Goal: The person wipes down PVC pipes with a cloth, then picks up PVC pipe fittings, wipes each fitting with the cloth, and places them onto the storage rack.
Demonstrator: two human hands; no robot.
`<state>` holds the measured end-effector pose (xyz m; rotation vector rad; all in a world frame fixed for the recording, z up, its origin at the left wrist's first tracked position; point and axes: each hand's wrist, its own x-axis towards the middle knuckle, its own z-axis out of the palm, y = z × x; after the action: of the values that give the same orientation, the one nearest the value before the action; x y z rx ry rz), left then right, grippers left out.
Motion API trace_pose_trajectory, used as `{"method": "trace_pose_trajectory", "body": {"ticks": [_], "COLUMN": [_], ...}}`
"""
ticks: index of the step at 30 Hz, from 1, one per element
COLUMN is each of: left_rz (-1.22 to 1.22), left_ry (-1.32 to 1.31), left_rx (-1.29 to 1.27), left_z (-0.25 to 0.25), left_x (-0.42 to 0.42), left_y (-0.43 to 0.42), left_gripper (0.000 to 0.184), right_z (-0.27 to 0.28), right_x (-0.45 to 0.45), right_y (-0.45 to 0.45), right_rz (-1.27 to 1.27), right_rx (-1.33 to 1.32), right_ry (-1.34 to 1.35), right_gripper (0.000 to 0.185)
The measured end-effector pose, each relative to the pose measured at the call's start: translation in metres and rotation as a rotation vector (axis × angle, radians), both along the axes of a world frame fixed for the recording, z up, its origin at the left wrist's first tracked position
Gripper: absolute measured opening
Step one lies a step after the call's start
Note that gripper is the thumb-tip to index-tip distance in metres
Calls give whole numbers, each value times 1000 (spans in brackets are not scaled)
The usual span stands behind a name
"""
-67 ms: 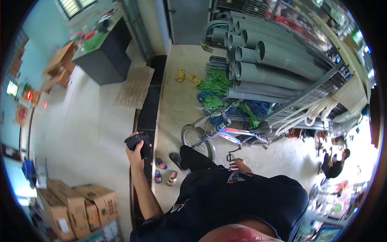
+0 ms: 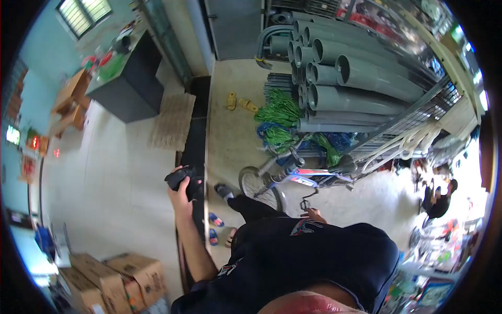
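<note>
My left hand (image 2: 181,198) is closed around a black object (image 2: 184,178) whose kind I cannot make out. It is held out over the dark strip of floor between the pale tiles and the grey concrete. Partly hidden by my dark shirt, my right hand (image 2: 315,215) hangs low with its fingers loosely apart and nothing seen in them. Close beyond it is the pedal of a bicycle (image 2: 303,181); I cannot tell whether they touch. The bicycle stands in front of me, its front wheel near my leg.
Grey pipes (image 2: 361,99) lie stacked on a rack, with green cord bundles (image 2: 277,109) beside them. Yellow slippers (image 2: 231,101) and small sandals (image 2: 215,220) lie on the floor. Cardboard boxes (image 2: 102,280) stand lower left, a dark counter (image 2: 128,86) upper left. Another person (image 2: 438,204) crouches far right.
My foot has come forward past the sandals, beside the bicycle's front wheel. The black object has turned slightly in my left hand. The whole view has shifted a little.
</note>
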<state>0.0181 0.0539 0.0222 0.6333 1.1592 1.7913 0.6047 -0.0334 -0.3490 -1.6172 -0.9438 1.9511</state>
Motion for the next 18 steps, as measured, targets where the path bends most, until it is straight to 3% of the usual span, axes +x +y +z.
{"method": "trace_pose_trajectory", "body": {"ticks": [1, 3, 4, 6, 10, 13, 15, 18], "left_rz": [-44, -136, -198, -366, -535, -625, -458, -555], "left_ry": [-47, -200, -278, -426, -641, -662, -670, -596], "left_rx": [-135, -129, -108, -153, -442, -508, -674, -634], "left_z": [-15, -19, -26, -61, -53, -45, -56, -71], "left_x": [-60, -62, -61, -85, -121, -147, -162, -165], "left_y": [48, 142, 192, 258, 359, 444, 510, 613], "left_gripper": [42, 41, 40, 39, 36, 35, 43, 40], "right_z": [-57, -162, -66, -27, 39, 49, 45, 38], "right_x": [-78, -121, -177, -246, -308, -356, -383, -428], "right_y": [-55, -29, 52, 109, 129, 167, 192, 239], "right_rz": [-44, 428, 382, 326, 289, 264, 252, 211], "right_rx": [-143, 679, 701, 668, 496, 404, 341, 237], "right_ry": [50, -696, -701, -738, -848, -914, -953, -1014], "right_gripper": [47, 43, 43, 43, 44, 45, 45, 46]}}
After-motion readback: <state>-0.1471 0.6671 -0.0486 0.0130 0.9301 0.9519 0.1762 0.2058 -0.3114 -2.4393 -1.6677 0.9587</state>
